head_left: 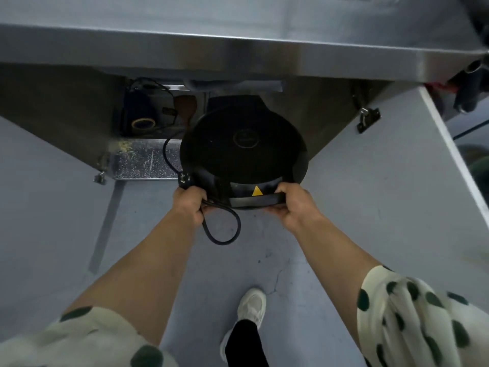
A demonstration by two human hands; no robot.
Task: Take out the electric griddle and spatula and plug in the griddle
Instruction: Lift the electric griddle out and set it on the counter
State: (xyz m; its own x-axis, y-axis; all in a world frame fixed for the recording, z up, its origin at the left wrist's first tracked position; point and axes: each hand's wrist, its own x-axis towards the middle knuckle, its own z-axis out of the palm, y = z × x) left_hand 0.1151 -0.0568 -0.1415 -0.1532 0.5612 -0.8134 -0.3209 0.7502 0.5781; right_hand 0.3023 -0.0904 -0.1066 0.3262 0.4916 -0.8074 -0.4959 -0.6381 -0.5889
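A round black electric griddle (243,144) with its lid closed and a yellow warning triangle near its handle sits half out of the open cabinet under the steel counter. My right hand (292,205) grips the right end of its front handle. My left hand (189,205) holds the left end together with the black power cord (225,229), which loops down below the hand. The plug (184,178) sticks up just above my left hand. No spatula shows.
The stainless counter edge (238,56) hangs over the cabinet. Both cabinet doors (397,168) stand swung open left and right. Inside at the back left lie a tape roll (143,124) and dark wired gear. My white shoe (251,305) stands on the grey floor.
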